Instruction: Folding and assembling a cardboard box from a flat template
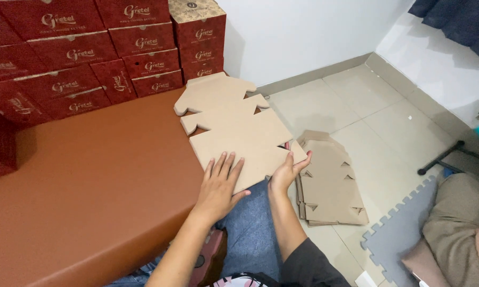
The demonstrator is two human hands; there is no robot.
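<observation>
A flat brown die-cut cardboard box blank (234, 122) lies on the right end of a brown padded bench (90, 180), overhanging its edge. My left hand (219, 183) rests flat, fingers spread, on the blank's near corner. My right hand (288, 171) grips the blank's near right edge, thumb on top. A stack of the same flat blanks (329, 180) lies on the tiled floor just right of my right hand.
Several red closed boxes (90, 53) are stacked along the back of the bench against the white wall. My blue-jeaned leg (252, 228) is below the hands. A grey foam puzzle mat (399, 234) and a beige cushion (457, 223) lie at lower right.
</observation>
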